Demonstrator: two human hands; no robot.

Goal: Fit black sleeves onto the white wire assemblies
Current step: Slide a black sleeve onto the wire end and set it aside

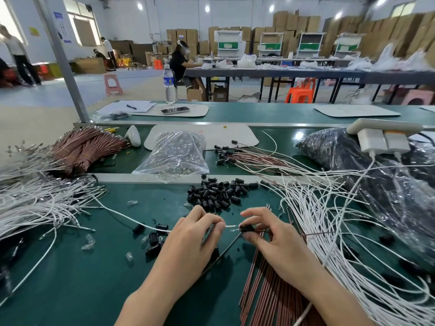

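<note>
My left hand [191, 241] pinches a white wire [131, 216] near its end; the wire trails off to the left across the green table [94, 278]. My right hand [270, 238] pinches a small black sleeve [246, 229] right at the wire's tip. A short bare stretch of wire shows between my two hands. A thin dark wire runs down from the sleeve toward me. A pile of loose black sleeves [217, 192] lies just beyond my hands.
White wires lie in a bundle at the left [35, 198] and a tangle at the right [341, 231]. Brown wires [270, 290] lie under my right wrist. A clear bag [175, 152] and a dark bag [367, 165] sit farther back. Stray sleeves and clear bits lie about.
</note>
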